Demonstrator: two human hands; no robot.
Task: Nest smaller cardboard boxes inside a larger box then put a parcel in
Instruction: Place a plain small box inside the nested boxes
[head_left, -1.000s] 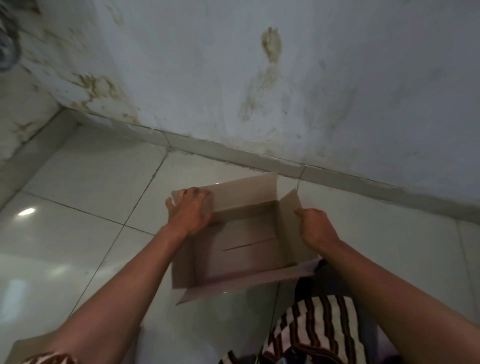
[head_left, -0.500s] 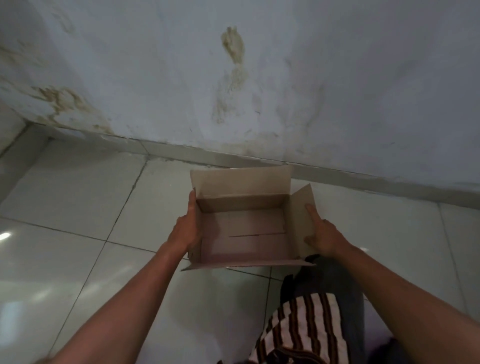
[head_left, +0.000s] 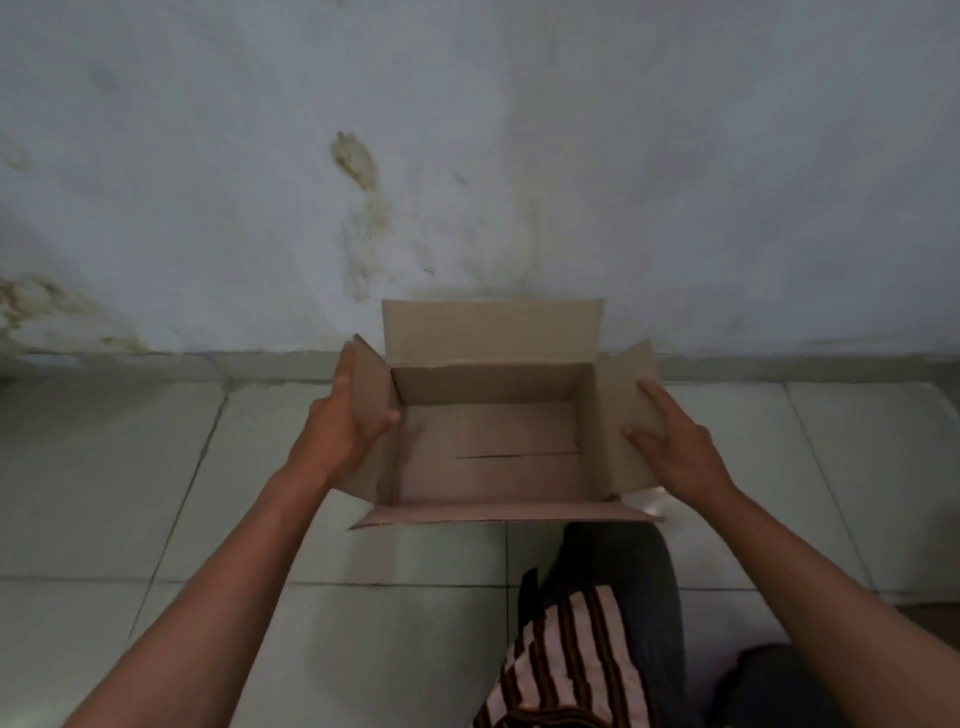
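An open brown cardboard box sits in front of me on the tiled floor, all its flaps spread outward and nothing inside it. My left hand grips the left side flap, thumb on the inner face and fingers behind. My right hand lies flat against the right side flap with the fingers spread. No smaller boxes and no parcel are in view.
A stained white wall rises just behind the box. Pale floor tiles stretch to the left and right. My knee in dark trousers and a striped cloth lie directly below the box.
The box has been squared up and shifted toward the wall, now facing me straight on. Both hands have slid onto the side flaps, and my view has turned right.
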